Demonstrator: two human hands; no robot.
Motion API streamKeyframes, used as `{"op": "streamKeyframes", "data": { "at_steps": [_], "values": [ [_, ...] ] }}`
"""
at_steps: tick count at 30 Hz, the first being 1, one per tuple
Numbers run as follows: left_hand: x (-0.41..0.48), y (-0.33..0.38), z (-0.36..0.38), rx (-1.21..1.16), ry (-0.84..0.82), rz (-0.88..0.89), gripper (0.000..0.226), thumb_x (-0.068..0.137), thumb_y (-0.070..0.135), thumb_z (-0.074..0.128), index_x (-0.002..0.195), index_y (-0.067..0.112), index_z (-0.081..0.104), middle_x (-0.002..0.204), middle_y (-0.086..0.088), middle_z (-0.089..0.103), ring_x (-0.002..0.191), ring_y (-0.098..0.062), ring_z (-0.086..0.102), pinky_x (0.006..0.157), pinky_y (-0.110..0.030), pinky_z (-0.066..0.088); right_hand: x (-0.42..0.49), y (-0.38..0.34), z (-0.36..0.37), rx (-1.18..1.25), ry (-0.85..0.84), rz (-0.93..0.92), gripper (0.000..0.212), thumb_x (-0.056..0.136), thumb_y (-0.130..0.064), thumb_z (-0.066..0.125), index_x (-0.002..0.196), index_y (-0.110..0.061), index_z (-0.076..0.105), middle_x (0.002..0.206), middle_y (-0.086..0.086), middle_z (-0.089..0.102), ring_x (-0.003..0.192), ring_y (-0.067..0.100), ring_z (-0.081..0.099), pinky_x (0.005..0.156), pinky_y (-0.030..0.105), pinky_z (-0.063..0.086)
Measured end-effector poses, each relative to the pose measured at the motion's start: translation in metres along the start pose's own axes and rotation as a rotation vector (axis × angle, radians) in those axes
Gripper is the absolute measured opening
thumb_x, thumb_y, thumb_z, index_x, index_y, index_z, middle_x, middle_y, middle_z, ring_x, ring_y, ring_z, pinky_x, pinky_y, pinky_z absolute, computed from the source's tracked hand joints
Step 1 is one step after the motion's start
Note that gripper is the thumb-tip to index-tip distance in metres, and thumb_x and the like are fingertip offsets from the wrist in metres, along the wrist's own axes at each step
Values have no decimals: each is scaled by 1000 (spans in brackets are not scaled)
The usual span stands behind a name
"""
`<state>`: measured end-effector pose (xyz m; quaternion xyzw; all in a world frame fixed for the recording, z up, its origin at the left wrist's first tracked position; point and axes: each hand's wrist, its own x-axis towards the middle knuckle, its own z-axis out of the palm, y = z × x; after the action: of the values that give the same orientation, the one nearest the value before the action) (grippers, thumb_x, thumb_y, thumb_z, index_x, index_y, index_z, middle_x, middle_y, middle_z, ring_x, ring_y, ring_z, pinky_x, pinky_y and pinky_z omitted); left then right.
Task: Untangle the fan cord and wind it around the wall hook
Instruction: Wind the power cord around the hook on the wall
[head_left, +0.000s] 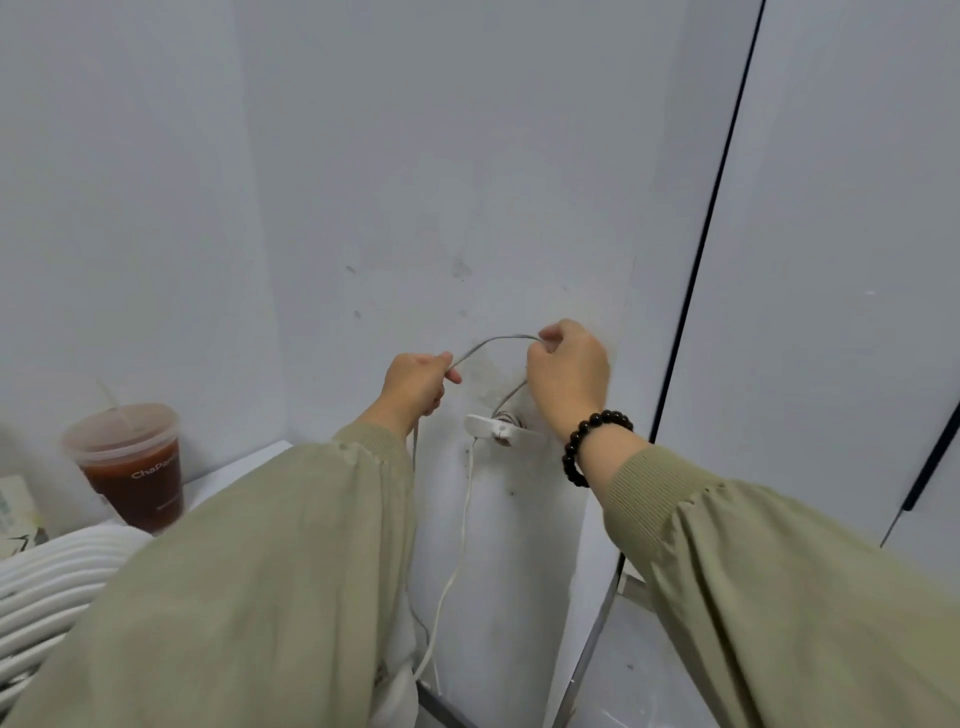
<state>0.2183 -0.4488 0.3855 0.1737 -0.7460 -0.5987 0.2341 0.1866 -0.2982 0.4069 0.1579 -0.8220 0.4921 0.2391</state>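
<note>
A thin white-grey fan cord (493, 340) arcs between my two hands in front of the wall. My left hand (415, 384) pinches one end of the arc between thumb and fingers. My right hand (569, 371) grips the other end, just above the white wall hook (491, 427). From my right hand the cord drops to the hook, where a few turns sit behind it. Another stretch of cord hangs from the hook down the wall toward the floor. The white fan grille (52, 587) shows at lower left.
A plastic cup of dark red drink (132, 462) with a straw stands on a white ledge at left, beside the fan. A dark vertical door edge (696, 291) runs down the right. A metal frame leg stands below the hook.
</note>
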Motion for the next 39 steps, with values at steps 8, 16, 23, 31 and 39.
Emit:
{"op": "streamKeyframes", "data": {
  "at_steps": [8, 16, 23, 31, 39],
  "values": [
    [-11, 53, 5, 162, -87, 160, 38, 94, 29, 50, 64, 9, 63, 52, -4, 40, 47, -18, 36, 48, -23, 33, 9, -24, -33, -123, -58, -109, 30, 84, -18, 54, 114, -13, 58, 94, 2, 67, 86, 19, 63, 71, 28, 48],
    [-32, 94, -2, 359, -109, 289, 43, 97, 27, 42, 63, 9, 62, 51, -4, 39, 45, -17, 35, 47, -23, 32, 10, -24, -67, 73, -47, 66, 18, 80, -11, 56, 94, -11, 68, 85, 2, 67, 75, 17, 61, 61, 23, 45],
    [-51, 109, 0, 443, -193, 332, 48, 98, 32, 38, 63, 8, 61, 52, -4, 41, 47, -17, 40, 50, -25, 37, 14, -20, -102, 196, 110, 182, 34, 88, -23, 57, 77, 8, 65, 71, 15, 68, 56, 18, 52, 50, 22, 46],
    [-72, 135, 15, 701, -122, 513, 48, 99, 34, 41, 65, 8, 62, 50, 1, 43, 55, -9, 44, 63, -27, 33, 3, -41, -119, -227, 118, -95, 30, 89, -27, 49, 63, -13, 47, 59, -3, 46, 55, 16, 42, 52, 27, 32],
    [-77, 128, 16, 639, -366, 389, 19, 89, 22, 59, 81, 6, 68, 61, -4, 46, 57, -17, 47, 57, -26, 46, 32, -13, -156, 658, 116, 577, 29, 99, -20, 36, 77, -8, 51, 68, 7, 57, 37, 13, 46, 31, 15, 32]
  ]
}}
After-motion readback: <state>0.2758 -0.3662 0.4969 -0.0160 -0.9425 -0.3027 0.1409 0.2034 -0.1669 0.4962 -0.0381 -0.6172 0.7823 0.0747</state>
